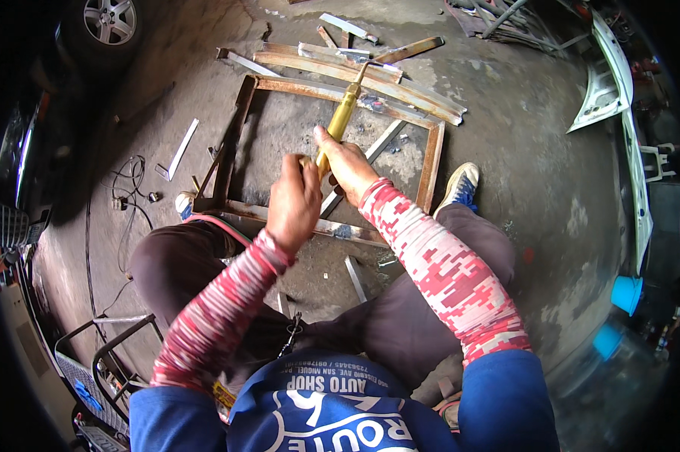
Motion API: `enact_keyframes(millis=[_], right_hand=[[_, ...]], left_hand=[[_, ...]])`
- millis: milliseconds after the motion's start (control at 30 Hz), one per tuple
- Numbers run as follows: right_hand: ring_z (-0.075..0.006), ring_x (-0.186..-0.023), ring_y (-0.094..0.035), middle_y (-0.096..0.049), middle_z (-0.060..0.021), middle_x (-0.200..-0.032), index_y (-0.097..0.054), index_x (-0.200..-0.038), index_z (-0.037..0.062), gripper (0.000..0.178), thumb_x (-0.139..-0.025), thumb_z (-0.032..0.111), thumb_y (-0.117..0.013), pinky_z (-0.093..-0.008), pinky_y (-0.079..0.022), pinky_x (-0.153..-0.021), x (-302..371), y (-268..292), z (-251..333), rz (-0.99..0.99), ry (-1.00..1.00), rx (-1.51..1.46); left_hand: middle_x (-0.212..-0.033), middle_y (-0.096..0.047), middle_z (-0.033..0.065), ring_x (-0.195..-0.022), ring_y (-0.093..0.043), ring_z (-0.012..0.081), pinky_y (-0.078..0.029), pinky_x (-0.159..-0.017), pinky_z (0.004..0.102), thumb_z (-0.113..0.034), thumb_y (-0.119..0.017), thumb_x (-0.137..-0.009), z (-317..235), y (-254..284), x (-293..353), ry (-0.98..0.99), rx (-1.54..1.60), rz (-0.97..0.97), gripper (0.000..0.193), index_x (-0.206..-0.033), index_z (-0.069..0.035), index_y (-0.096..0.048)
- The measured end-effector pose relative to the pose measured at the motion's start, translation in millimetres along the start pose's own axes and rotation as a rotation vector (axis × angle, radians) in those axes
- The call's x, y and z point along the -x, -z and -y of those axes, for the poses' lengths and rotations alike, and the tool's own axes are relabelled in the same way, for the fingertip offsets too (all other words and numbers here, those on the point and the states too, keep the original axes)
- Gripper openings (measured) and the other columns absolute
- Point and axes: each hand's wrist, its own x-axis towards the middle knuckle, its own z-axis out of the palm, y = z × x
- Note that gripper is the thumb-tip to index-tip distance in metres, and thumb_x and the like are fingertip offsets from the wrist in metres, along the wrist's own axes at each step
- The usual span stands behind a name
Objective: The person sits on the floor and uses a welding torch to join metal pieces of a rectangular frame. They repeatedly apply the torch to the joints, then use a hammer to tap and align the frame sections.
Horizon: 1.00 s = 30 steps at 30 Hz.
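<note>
A brass-coloured gas torch with a thin, bent tip is held out in front of me, pointing away and slightly right. My right hand is wrapped round its handle, thumb lying along the top. At the rear end of the torch my left hand has its fingers curled closed by the fittings; exactly what they grip there is partly hidden. Beneath both hands lies a rusty rectangular steel frame on the floor. A pink hose runs past my left knee toward the frame.
Beyond the frame lie several rusty metal strips. A loose angle piece and a coiled black cable are at left, near a car wheel. White car panels and a blue bucket stand along the right.
</note>
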Motion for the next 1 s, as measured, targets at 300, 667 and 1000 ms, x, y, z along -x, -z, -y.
enact_keyframes(millis=[300, 667, 1000], right_hand=[[-0.0109, -0.058, -0.038, -0.049, 0.0016, -0.074, -0.062, -0.097, 0.0067, 0.048, -0.096, 0.053, -0.047, -0.0323, -0.032, -0.051, -11, -2, -27, -0.108, -0.134, 0.197], [-0.0183, -0.052, -0.05, -0.055, -0.0045, -0.075, -0.058, -0.11, 0.0106, 0.029, -0.089, 0.024, -0.043, -0.0342, -0.037, -0.043, -11, 0, -20, -0.097, -0.345, 0.05], [-0.0149, -0.049, -0.053, -0.06, -0.0023, -0.085, -0.053, -0.127, 0.0187, 0.041, -0.089, 0.016, -0.037, -0.031, -0.035, -0.04, 0, -2, -9, -0.022, -0.343, 0.083]], left_hand=[[-0.068, -0.056, 0.009, -0.044, -0.046, 0.0145, -0.032, -0.035, 0.0307, -0.029, -0.043, -0.095, 74, -54, -78, 0.51, 0.27, 0.093, 0.027, -0.103, -0.005, -0.051], [-0.109, -0.062, 0.0323, -0.104, -0.061, 0.044, -0.046, -0.089, 0.0462, -0.028, -0.045, -0.087, 93, -83, -105, 0.532, 0.226, 0.098, 0.046, -0.111, 0.007, -0.061], [-0.1, -0.064, 0.0249, -0.091, -0.062, 0.0343, -0.048, -0.079, 0.0435, -0.026, -0.046, -0.089, 95, -84, -109, 0.515, 0.221, 0.097, 0.041, -0.109, 0.006, -0.06]])
